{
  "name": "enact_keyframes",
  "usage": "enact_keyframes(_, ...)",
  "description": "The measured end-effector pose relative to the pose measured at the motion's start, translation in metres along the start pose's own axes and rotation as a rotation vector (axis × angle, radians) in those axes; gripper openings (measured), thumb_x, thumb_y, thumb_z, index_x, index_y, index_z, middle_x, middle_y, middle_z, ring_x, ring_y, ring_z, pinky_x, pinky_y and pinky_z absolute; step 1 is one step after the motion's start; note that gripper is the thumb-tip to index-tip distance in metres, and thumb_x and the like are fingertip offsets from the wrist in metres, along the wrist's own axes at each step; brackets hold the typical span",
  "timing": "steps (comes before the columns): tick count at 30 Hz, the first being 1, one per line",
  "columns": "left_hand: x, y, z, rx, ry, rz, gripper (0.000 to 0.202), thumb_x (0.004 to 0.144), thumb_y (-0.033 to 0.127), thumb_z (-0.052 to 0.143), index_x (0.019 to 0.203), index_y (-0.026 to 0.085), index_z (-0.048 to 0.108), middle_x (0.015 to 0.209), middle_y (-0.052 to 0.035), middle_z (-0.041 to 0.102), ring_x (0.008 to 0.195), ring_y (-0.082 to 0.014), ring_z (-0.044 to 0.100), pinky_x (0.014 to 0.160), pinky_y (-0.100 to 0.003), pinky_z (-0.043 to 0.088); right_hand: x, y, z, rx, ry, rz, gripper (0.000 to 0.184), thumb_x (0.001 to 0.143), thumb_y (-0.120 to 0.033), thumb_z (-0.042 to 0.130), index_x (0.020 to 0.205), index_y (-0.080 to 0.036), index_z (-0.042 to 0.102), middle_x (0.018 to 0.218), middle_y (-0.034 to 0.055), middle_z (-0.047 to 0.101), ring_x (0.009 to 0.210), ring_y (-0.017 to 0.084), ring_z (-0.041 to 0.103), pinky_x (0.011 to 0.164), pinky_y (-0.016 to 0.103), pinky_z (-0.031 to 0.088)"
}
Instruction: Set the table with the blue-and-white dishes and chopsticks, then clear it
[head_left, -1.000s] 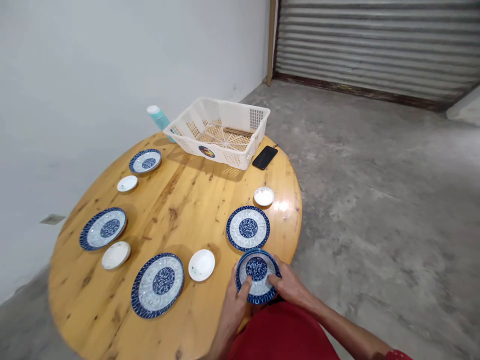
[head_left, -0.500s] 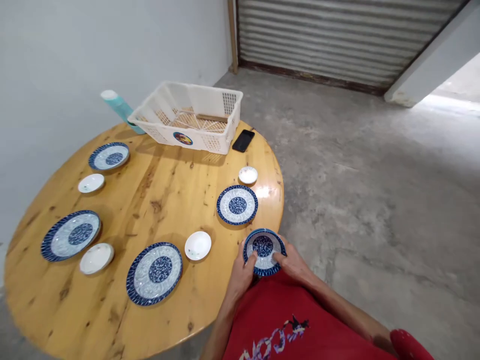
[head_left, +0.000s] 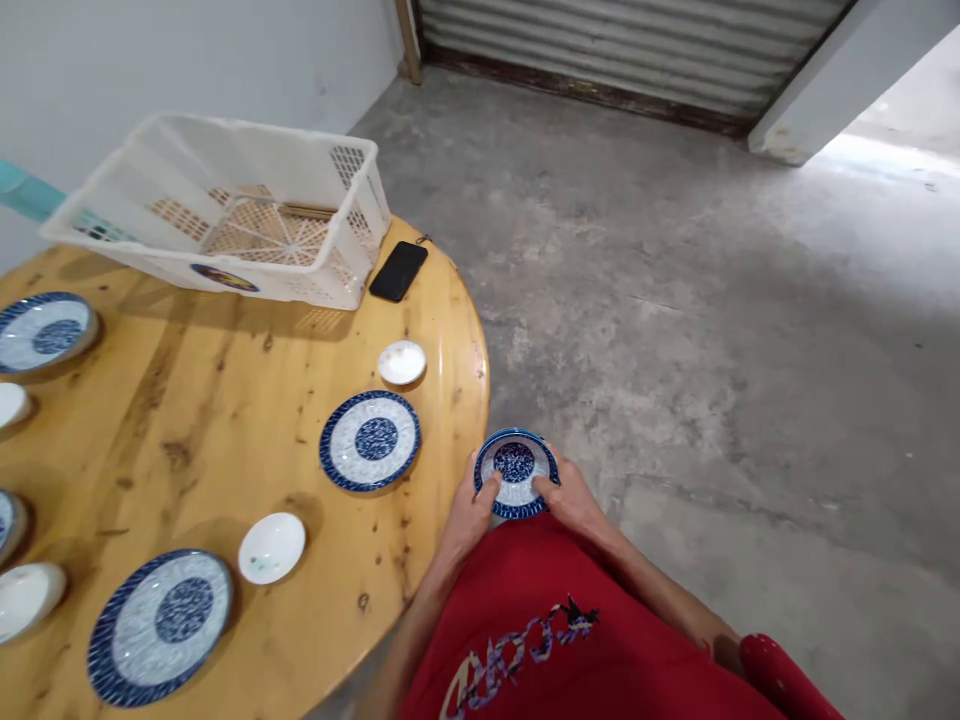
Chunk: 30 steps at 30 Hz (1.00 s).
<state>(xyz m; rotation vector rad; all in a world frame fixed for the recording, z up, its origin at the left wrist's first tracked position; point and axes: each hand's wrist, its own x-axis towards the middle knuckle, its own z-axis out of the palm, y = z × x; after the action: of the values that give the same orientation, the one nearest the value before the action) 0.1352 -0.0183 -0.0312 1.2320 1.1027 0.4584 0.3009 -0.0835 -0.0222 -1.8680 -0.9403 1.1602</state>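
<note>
Just off the table's right edge, in front of the red shirt, I hold a blue-and-white patterned bowl (head_left: 516, 497). A second rim edge shows along its far side; whether several are stacked I cannot tell. My left hand (head_left: 469, 512) grips the left side and my right hand (head_left: 576, 497) the right, both thumbs over the rim and the other fingers hidden beneath. Nearest on the table is a blue-rimmed plate (head_left: 352, 440), with a small white bowl (head_left: 402, 363) behind it. Another white bowl (head_left: 271, 548) sits by a larger-looking blue-rimmed plate (head_left: 135, 630).
A white plastic basket (head_left: 262, 278) with thin sticks inside stands at the back of the round wooden table (head_left: 247, 420). Beside it lies a black phone (head_left: 399, 271). More plates and white bowls line the left. Concrete floor (head_left: 675, 400) stretches to the right.
My view has swung right and closer, so the table and its dishes sit further left. Both hands still hold the bowl, now beyond the table's edge.
</note>
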Motion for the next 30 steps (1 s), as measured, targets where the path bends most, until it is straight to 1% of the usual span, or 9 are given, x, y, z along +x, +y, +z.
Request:
enact_keyframes(3,0.03,0.024,0.053,-0.006,0.005,-0.024,0.052,0.089,0.042,0.052,0.133,0.014,0.051,0.134,-0.0129,0.058,0.125,-0.0264,0.053,0.111,-0.041,0.036,0.025,0.012,-0.059,0.003,-0.013,0.015,0.051,0.069,-0.021,0.049,0.119,-0.016,0.057,0.1,0.0048,0.069,0.091,0.022,0.062,0.087,0.033,0.048)
enact_keyframes(6,0.055,0.048,0.099,-0.021,0.002,-0.033,0.053,0.089,0.042,0.052,0.135,0.015,0.05,0.132,-0.0125,0.06,0.122,-0.0265,0.055,0.111,-0.042,0.036,0.049,0.016,-0.115,-0.033,-0.045,0.04,0.05,0.07,-0.022,0.05,0.119,-0.016,0.058,0.103,0.0057,0.069,0.092,0.023,0.063,0.088,0.034,0.048)
enact_keyframes(9,0.078,0.066,0.13,-0.028,0.002,-0.054,0.057,0.089,0.043,0.053,0.139,0.016,0.047,0.128,-0.0117,0.063,0.115,-0.0259,0.059,0.11,-0.042,0.037,0.072,0.015,-0.156,-0.063,-0.083,0.051,0.053,0.071,-0.023,0.05,0.123,-0.016,0.057,0.1,0.0052,0.071,0.089,0.023,0.064,0.087,0.034,0.049)
enact_keyframes(11,0.091,0.074,0.14,-0.035,0.009,-0.056,0.059,0.09,0.044,0.053,0.141,0.017,0.045,0.128,-0.011,0.063,0.114,-0.0252,0.06,0.109,-0.041,0.038,0.087,0.012,-0.171,-0.062,-0.106,0.049,0.054,0.071,-0.024,0.05,0.124,-0.016,0.057,0.099,0.0054,0.071,0.088,0.024,0.065,0.086,0.034,0.049)
enact_keyframes(16,0.117,0.081,0.142,-0.022,0.1,-0.065,0.063,0.088,0.047,0.054,0.142,0.017,0.043,0.129,-0.0107,0.062,0.118,-0.0254,0.058,0.106,-0.039,0.042,0.117,0.006,-0.178,0.005,-0.115,-0.014,0.053,0.07,-0.028,0.049,0.12,-0.013,0.059,0.106,0.0101,0.071,0.095,0.026,0.066,0.088,0.037,0.051)
enact_keyframes(19,0.136,0.085,0.134,-0.019,0.116,-0.08,0.064,0.084,0.044,0.06,0.142,0.019,0.045,0.118,-0.0081,0.068,0.11,-0.0257,0.062,0.102,-0.04,0.045,0.139,0.003,-0.177,0.032,-0.136,-0.01,0.055,0.072,-0.03,0.05,0.123,-0.012,0.058,0.106,0.0115,0.072,0.095,0.028,0.067,0.087,0.038,0.054)
enact_keyframes(22,0.164,0.092,0.124,-0.028,0.123,-0.037,0.066,0.082,0.041,0.063,0.143,0.021,0.046,0.112,-0.0064,0.07,0.101,-0.0252,0.066,0.098,-0.04,0.048,0.171,-0.005,-0.178,-0.008,-0.154,0.0,0.051,0.073,-0.031,0.05,0.119,-0.012,0.061,0.099,0.0115,0.073,0.089,0.029,0.069,0.08,0.038,0.056)
enact_keyframes(25,0.195,0.103,0.114,-0.069,0.193,0.023,0.067,0.082,0.042,0.062,0.144,0.022,0.047,0.105,-0.0068,0.072,0.094,-0.0258,0.067,0.092,-0.039,0.051,0.208,-0.023,-0.179,-0.083,-0.168,-0.007,0.05,0.073,-0.034,0.052,0.118,-0.013,0.064,0.093,0.0099,0.074,0.087,0.031,0.07,0.075,0.04,0.058)
enact_keyframes(30,0.236,0.128,0.087,-0.14,0.349,0.049,0.066,0.083,0.043,0.059,0.144,0.02,0.049,0.09,-0.0066,0.074,0.084,-0.0272,0.069,0.086,-0.041,0.052,0.268,-0.074,-0.166,-0.175,-0.162,-0.07,0.056,0.073,-0.035,0.055,0.124,-0.012,0.063,0.104,0.011,0.074,0.102,0.033,0.068,0.085,0.043,0.057)
